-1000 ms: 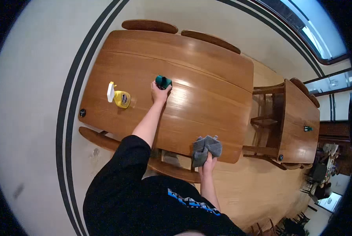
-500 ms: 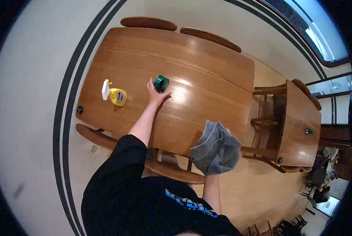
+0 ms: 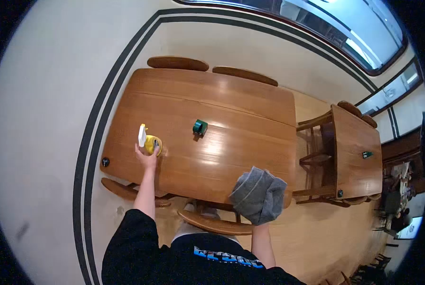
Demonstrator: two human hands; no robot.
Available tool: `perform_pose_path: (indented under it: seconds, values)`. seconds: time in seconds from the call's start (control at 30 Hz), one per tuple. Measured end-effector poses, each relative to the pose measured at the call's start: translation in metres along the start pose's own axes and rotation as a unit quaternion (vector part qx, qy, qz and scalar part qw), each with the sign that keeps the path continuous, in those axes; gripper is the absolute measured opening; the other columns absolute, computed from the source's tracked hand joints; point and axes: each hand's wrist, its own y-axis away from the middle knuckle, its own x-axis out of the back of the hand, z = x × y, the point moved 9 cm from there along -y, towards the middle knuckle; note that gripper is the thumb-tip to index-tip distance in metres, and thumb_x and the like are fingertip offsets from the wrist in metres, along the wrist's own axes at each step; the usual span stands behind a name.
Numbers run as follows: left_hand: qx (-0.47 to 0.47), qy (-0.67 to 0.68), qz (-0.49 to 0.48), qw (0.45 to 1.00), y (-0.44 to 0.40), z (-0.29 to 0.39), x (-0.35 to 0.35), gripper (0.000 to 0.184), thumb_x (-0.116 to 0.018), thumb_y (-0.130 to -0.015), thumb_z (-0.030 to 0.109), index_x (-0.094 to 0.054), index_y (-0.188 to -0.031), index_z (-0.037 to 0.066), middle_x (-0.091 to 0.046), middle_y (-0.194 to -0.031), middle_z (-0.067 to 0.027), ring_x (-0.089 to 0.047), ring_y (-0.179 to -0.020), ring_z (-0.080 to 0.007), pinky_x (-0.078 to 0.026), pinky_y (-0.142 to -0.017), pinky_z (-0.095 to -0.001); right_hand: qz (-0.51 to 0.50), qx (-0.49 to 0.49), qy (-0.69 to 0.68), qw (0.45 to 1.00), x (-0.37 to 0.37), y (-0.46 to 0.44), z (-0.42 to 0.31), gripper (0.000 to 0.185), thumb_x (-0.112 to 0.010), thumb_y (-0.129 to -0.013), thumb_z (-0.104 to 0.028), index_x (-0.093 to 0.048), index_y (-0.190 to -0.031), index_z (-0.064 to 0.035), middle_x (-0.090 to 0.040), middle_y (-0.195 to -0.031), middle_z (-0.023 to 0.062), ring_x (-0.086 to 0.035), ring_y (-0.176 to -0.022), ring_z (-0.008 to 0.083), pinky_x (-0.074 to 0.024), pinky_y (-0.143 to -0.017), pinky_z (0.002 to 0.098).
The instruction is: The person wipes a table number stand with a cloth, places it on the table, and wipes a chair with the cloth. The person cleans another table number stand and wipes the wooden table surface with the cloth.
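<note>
My left hand point(image 3: 147, 157) is at the near side of a yellow spray bottle point(image 3: 151, 143) with a white trigger head. Its fingers are spread, the thumb side over the label and the other fingers left of the bottle; firm contact cannot be made out. The bottle stands upright on the wooden table point(image 3: 250, 137). A grey cloth point(image 3: 258, 195), folded and bunched, is held up over the table's near right edge by my right hand, whose fingers are hidden by it. Farther back on the table is a small dark green block-like stand point(image 3: 200, 127).
A round black disc point(image 3: 105, 162) lies at the table's left corner. Wooden chairs line the near edge point(image 3: 214, 223) and far edge point(image 3: 245, 75). To the right, another table point(image 3: 357, 166) carries a green number sign point(image 3: 367, 155). A wall point(image 3: 46, 118) rises on the left.
My left hand has left the green stand and moved left to the spray bottle. The cloth stays in my right hand. The view has shifted, so the table appears lower.
</note>
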Motion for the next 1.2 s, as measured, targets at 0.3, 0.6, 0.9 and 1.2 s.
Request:
perform_pose_path:
  seconds: [0.3,0.6,0.9,1.2]
  values:
    - [0.042,0.244,-0.313,0.917,-0.041,0.065,-0.041,0.080,-0.075,-0.080,0.008,-0.036,-0.150,0.008,-0.057,-0.130,-0.0142,-0.059,-0.108,-0.0254,-0.047,-0.096,-0.0352,-0.261,0.028,-0.123,0.957,-0.041,0.035,0.067,0.037,-0.039,-0.098,-0.039,-0.063,-0.109,-0.0130,-0.060,-0.117,0.0070,-0.052,-0.112,0.0246,-0.0357,-0.106,0.0437]
    - [-0.013,0.385,-0.368,0.846,0.046,0.153,0.052,0.034,-0.067,-0.082,0.000,-0.061,-0.115,0.006,-0.062,-0.114,-0.0088,-0.059,-0.096,-0.0175,-0.049,-0.080,-0.0300,-0.267,0.203,-0.061,0.940,-0.105,0.113,0.048,0.030,-0.041,-0.096,-0.032,-0.062,-0.101,-0.0109,-0.060,-0.101,0.0077,-0.053,-0.095,0.0252,-0.0416,-0.097,0.0433]
    - [-0.148,0.423,-0.590,0.671,0.176,0.374,0.153,0.036,-0.068,-0.081,-0.005,-0.059,-0.116,0.003,-0.064,-0.111,-0.0087,-0.060,-0.090,-0.0180,-0.050,-0.078,-0.0276,-0.114,0.222,-0.110,0.962,-0.024,0.139,-0.004,0.047,-0.045,-0.101,-0.039,-0.052,-0.138,-0.0110,-0.057,-0.137,0.0059,-0.054,-0.122,0.0222,-0.0340,-0.112,0.0379]
    - [-0.083,0.316,-0.640,0.696,0.362,0.441,0.125,0.029,-0.072,-0.083,0.002,-0.060,-0.109,0.002,-0.067,-0.103,-0.0099,-0.061,-0.086,-0.0186,-0.050,-0.079,-0.0302,0.013,0.203,-0.057,0.977,0.132,0.150,-0.054,0.053,-0.048,-0.099,-0.050,-0.054,-0.139,-0.0149,-0.060,-0.135,0.0080,-0.057,-0.120,0.0259,-0.0413,-0.109,0.0445]
